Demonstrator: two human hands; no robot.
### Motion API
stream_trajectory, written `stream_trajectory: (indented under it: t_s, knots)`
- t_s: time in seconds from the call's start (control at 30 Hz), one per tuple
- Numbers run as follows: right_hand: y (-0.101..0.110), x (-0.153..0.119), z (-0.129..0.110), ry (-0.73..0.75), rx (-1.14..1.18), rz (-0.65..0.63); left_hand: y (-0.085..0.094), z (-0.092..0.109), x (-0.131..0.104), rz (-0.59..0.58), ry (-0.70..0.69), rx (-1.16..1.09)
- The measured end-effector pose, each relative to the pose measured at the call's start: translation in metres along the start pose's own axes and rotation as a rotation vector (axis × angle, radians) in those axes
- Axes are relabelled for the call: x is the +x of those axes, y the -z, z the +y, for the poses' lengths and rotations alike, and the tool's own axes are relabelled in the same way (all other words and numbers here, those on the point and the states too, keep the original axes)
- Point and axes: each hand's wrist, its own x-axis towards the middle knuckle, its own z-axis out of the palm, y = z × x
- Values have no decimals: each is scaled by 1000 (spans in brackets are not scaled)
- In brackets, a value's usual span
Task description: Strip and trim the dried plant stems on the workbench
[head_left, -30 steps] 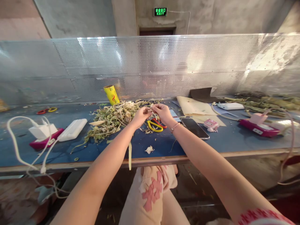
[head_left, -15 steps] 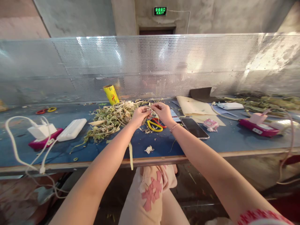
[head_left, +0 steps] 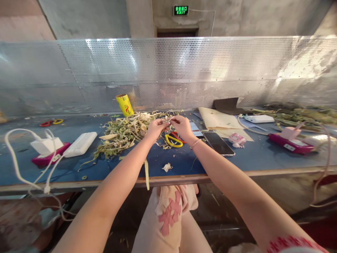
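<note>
Head view: the left hand [head_left: 154,128] and right hand [head_left: 181,126] meet above the blue bench [head_left: 237,158], just right of the heap [head_left: 126,133] of green and pale plant strips. The fingers of both hands are pinched shut on one thin strip [head_left: 168,122] held between them, clear of the bench. Yellow-handled scissors [head_left: 174,140] lie under the hands, right of the heap; a phone [head_left: 219,143] lies further right. A yellow roll [head_left: 125,105] stands behind the heap. It looks like the strip is being worked or split between the fingertips; next would call for a steady pull apart without snapping it.
</note>
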Motion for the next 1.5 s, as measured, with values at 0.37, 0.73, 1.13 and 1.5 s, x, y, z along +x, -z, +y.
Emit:
stream_trajectory:
  t_s: [0.37, 0.73, 1.13, 1.5]
  knots:
    - [-1, 0, -2, -30, -5, -17, 2, 3, -1, 32, 8, 39]
    - [1, 2, -1, -25, 72, 19, 6, -1, 3, -26, -30, 76]
    - [-1, 1, 6, 5, 18, -44, 6, -1, 2, -1, -61, 158]
    - [-1, -1, 1, -46, 48, -68, 3, -3, -3, 11, -202, 342]
